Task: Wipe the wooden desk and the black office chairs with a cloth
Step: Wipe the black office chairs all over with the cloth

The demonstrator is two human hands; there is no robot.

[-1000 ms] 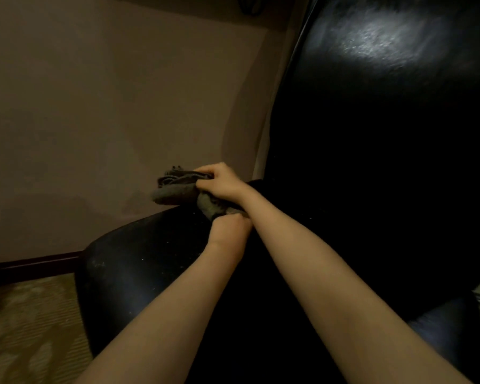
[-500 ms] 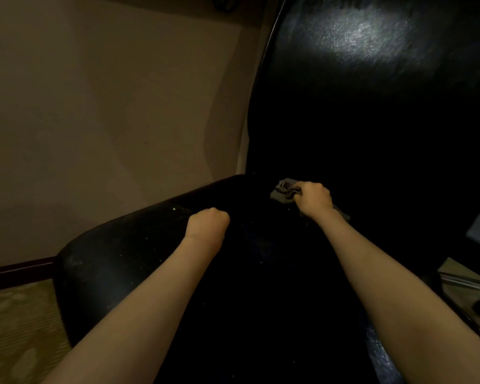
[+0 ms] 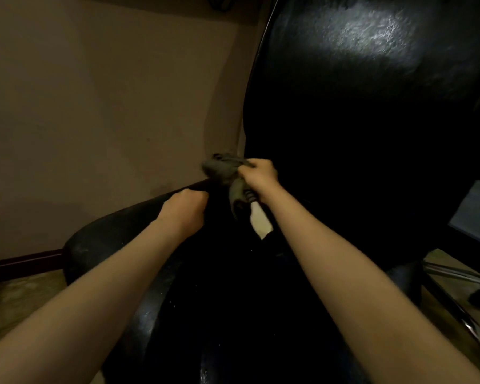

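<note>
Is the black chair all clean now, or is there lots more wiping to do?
Not finished. Done: hard to tell; the black chair shines only high on its back. In hand: the right hand grips the cloth at the chair's left edge, where back meets side; the left hand rests curled on the rim. Left: pale specks dot the seat, and the wooden desk is not in view.

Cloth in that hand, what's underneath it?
Under the cloth is the black chair, where its curved side edge meets the tall back. The right hand grips the bunched cloth, which hides the exact spot it touches.
</note>
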